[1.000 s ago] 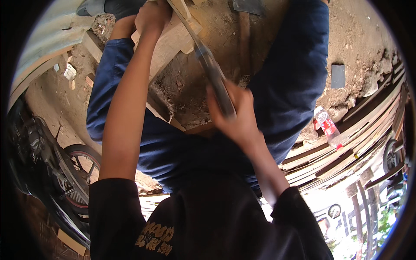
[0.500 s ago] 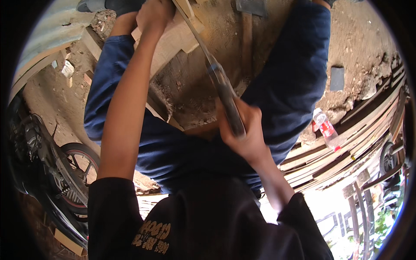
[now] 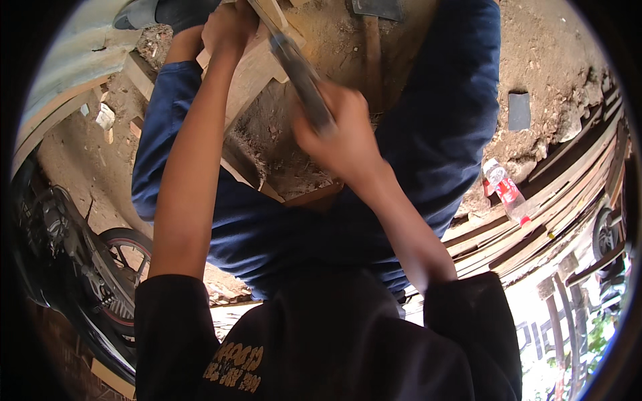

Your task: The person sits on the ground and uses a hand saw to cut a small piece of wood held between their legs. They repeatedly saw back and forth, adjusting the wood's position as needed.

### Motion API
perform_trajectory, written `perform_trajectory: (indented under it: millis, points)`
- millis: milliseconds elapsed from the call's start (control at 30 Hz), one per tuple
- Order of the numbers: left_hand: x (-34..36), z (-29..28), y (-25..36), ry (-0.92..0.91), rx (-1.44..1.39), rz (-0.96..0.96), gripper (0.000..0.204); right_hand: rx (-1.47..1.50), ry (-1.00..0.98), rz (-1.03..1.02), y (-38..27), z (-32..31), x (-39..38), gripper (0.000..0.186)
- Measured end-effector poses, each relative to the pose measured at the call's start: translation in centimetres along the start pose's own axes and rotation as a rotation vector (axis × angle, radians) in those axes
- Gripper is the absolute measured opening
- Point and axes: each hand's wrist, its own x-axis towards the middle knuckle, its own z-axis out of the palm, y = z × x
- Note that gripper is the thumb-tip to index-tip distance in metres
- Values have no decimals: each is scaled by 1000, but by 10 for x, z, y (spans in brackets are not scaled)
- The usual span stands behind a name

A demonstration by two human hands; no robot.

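Observation:
My right hand (image 3: 344,130) is closed round the dark handle of a hand saw (image 3: 297,77), blurred by motion. Its narrow blade is seen edge-on and runs up to the far edge of the view, alongside a pale piece of wood (image 3: 251,83). My left hand (image 3: 229,28) rests on that wood at its far end, fingers curled over it. The fingertips and the saw's far end are hidden or out of view. The wood lies between my spread legs in blue trousers.
A tool with a flat dark head (image 3: 378,8) and wooden handle lies beyond the wood. To the right are a dark flat piece (image 3: 519,111), a plastic bottle (image 3: 508,194) and stacked wooden strips (image 3: 568,194). A motorbike (image 3: 87,247) stands at the left.
My right hand has pushed the saw forward and to the left, away from my body. The left hand stays on the wood; the whole view has shifted slightly.

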Motion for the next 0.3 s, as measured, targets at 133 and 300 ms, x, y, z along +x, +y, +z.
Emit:
perform_trajectory:
  millis: [133,300]
  points:
    - [1,9,-5,1,0,111,43,-8,60,6,7,4,-24,9]
    - [-17,-6,8,-4,108,215,40,6,-45,85,6,-19,-61,15]
